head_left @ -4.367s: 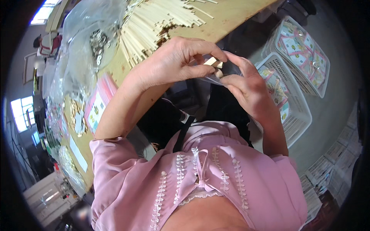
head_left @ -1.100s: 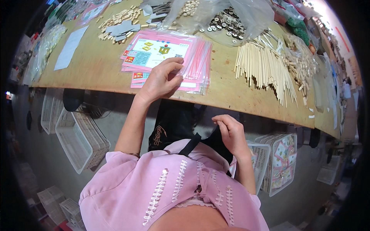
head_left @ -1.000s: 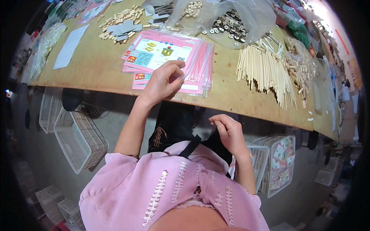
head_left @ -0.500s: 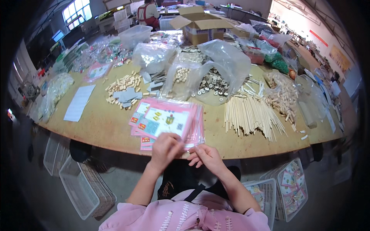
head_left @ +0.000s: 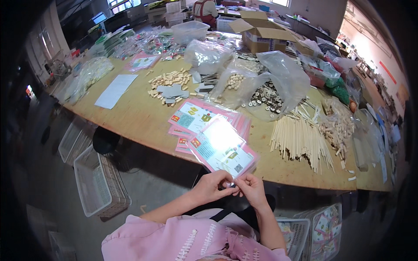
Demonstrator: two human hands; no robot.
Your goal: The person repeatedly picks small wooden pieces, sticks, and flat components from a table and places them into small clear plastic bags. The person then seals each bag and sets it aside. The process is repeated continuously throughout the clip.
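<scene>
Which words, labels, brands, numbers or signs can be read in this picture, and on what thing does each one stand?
No text can be quoted; each is too small or blurred:
Front pink-bordered packet: lettering small, partly lost in glare; square code.
Packets behind it: print too small.
White sheet: no legible writing.
Cardboard box: marking blurred.
Red wall strip: no legible lettering.

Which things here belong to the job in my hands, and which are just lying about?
Likely part of the job:
pink-edged packet, near corner at the left hand and right hand
stack of similar packets
loose wooden sticks

Apparently just lying about:
white sheet
open cardboard box
</scene>
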